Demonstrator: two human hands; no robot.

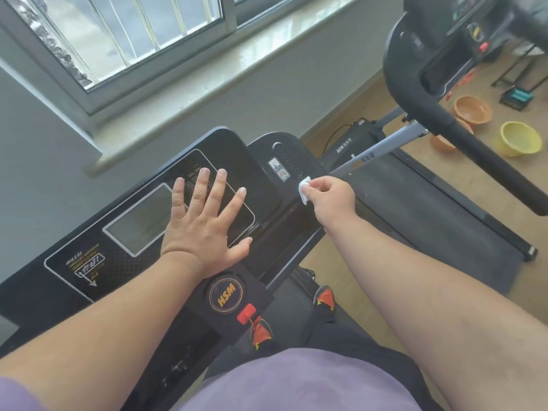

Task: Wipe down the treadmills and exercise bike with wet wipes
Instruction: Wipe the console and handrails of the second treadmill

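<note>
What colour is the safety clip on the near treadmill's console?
Red safety clip, clearest in the head view.

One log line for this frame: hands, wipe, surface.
left hand: flat on treadmill console | right hand: pinching wet wipe at console's right edge | phase: wiping console

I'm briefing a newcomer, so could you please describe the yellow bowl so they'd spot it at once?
Start at the second treadmill on the right. On the wooden floor beyond its handrail sit some bowls; the yellow bowl is the nearest, tipped on its side, while the others are orange.
</note>
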